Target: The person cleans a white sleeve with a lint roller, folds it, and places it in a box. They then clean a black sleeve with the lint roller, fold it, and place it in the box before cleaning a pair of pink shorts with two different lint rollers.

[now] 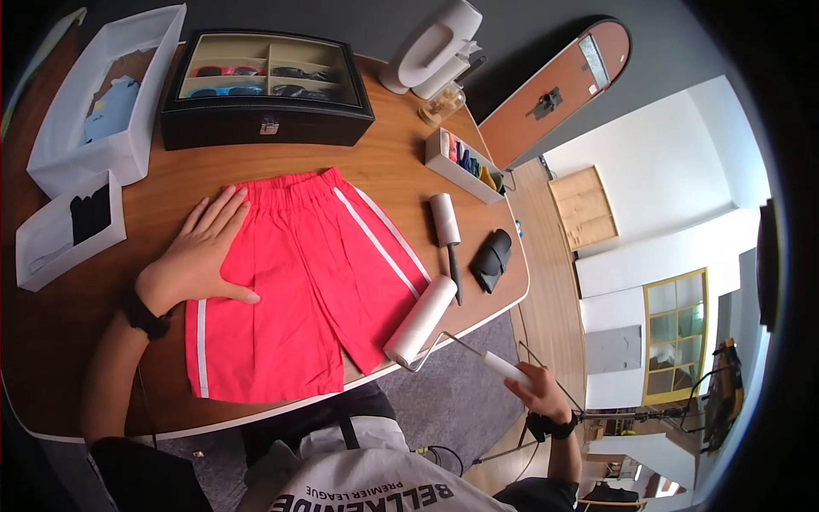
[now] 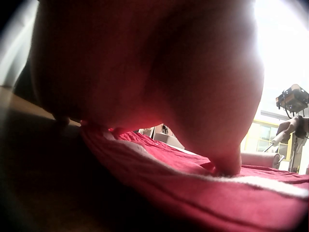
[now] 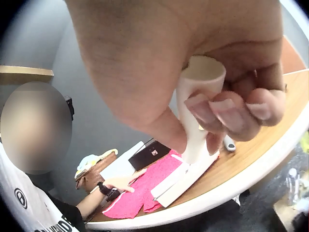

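Observation:
Pink shorts (image 1: 290, 299) with white side stripes lie spread on the wooden table, waistband toward the back. Spread flat on their left side is my left hand (image 1: 200, 252), fingertips by the waistband and thumb on the leg. In the left wrist view, that hand (image 2: 149, 67) arches closely over the pink cloth (image 2: 203, 198). My right hand (image 1: 539, 394) grips the white handle of a lint roller (image 1: 421, 320), out past the table's front edge. Its white roll overlaps the lower right leg of the shorts. Curled fingers (image 3: 227, 116) wrap the handle in the right wrist view.
Behind the shorts stands a black sunglasses case (image 1: 264, 128). White bins (image 1: 51, 158) sit at the left. On the right are a second lint roller (image 1: 444, 220), a black pouch (image 1: 492, 260), a white box of colourful items (image 1: 461, 171) and a glass jar (image 1: 442, 104).

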Tool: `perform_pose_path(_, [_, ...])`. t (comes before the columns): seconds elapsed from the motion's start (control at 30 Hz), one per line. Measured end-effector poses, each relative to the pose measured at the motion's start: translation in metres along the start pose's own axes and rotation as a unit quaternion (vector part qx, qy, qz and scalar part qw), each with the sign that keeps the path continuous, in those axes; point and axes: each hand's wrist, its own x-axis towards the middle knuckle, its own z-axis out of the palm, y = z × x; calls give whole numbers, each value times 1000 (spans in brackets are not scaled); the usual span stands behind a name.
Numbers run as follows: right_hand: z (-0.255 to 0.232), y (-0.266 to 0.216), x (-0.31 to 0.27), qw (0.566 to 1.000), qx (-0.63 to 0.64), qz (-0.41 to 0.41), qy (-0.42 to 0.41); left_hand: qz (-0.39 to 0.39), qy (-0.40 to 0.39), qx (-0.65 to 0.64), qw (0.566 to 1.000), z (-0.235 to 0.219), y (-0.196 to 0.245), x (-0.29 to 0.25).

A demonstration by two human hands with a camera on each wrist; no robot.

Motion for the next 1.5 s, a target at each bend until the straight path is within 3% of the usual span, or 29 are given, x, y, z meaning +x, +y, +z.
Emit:
perform_pose_path(0.2, [13,-27,43,1000,5,-21,10,5,8,5,1000,5,-3,0])
perform_pose_path(0.37, [39,-64,105,988,52,-143,18,7,12,14,1000,6,-3,0])
perform_pose_path(0.53, [46,-102,152,984,36,-175,-13,12,25,5,1000,10,-5,-1])
perform_pose_path(0.73, [46,-118,152,991,-25,-128,-42,17,34,4,999,10,-5,-1])
perform_pose_path(0.8, [47,-99,143,980,9,-198,-37,14,32,11,999,10,-5,-1])
perform_pose_path(0.9, [44,-64,120,982,9,-166,-93,14,29,8,999,9,-4,-1])
perform_pose_path(1.03, [33,-5,82,979,-71,-59,-183,11,24,15,1000,7,-3,-1])
perform_pose_path(1.17, [22,46,47,970,-99,-27,-221,2,14,13,1000,5,-2,0])
perform_pose_path(1.37, [21,51,35,969,-111,41,-216,-2,5,5,1000,1,1,1])
perform_pose_path(1.5, [23,8,58,967,-86,69,-231,5,13,3,1000,3,-1,0])
